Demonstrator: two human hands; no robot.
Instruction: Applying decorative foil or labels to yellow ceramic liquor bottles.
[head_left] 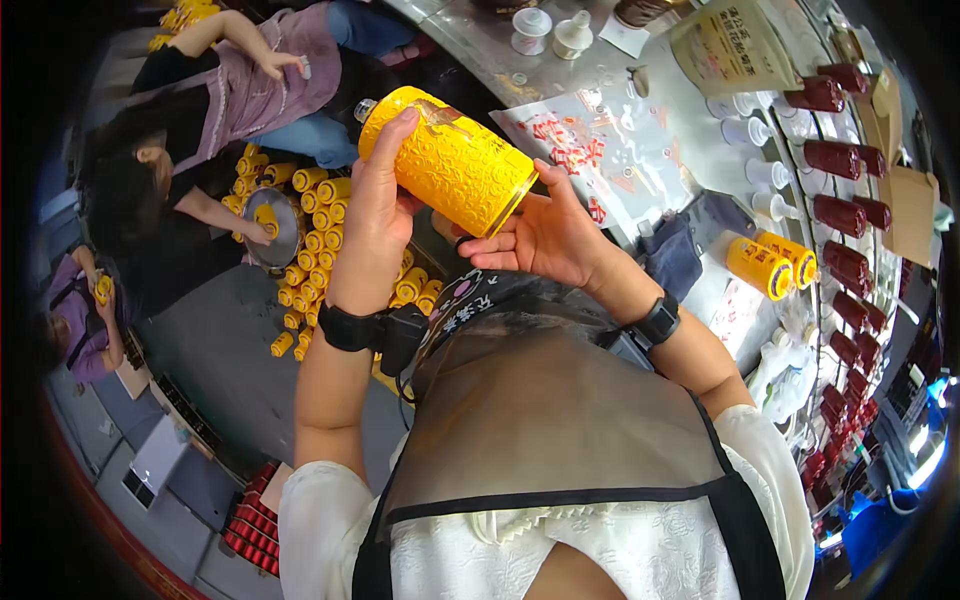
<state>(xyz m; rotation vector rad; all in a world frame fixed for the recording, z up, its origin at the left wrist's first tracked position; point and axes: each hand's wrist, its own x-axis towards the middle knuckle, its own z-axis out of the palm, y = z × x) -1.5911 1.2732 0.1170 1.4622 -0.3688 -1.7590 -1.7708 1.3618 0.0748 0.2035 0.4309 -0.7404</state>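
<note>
A yellow bottle (455,165) with a raised swirl pattern and a brown patch lies tilted across both my hands. Its narrow clear neck points up and left, and its flat base points right. My left hand (378,195) wraps round the neck end, with the thumb along the top. At the base, my right hand (550,230) has its thumb pressed to the rim and its fingers curled below. A plastic sheet with red print (600,150) lies on the metal worktable (480,50) just beyond the bottle.
Two yellow bottles (760,268) lie at the right, near a dark cloth (685,240). Rows of dark red bottles (832,158) and white caps (768,174) line the far right. Many yellow bottles (320,215) are stacked at left, where co-workers (180,150) handle some. A large plastic tub (735,50) stands behind.
</note>
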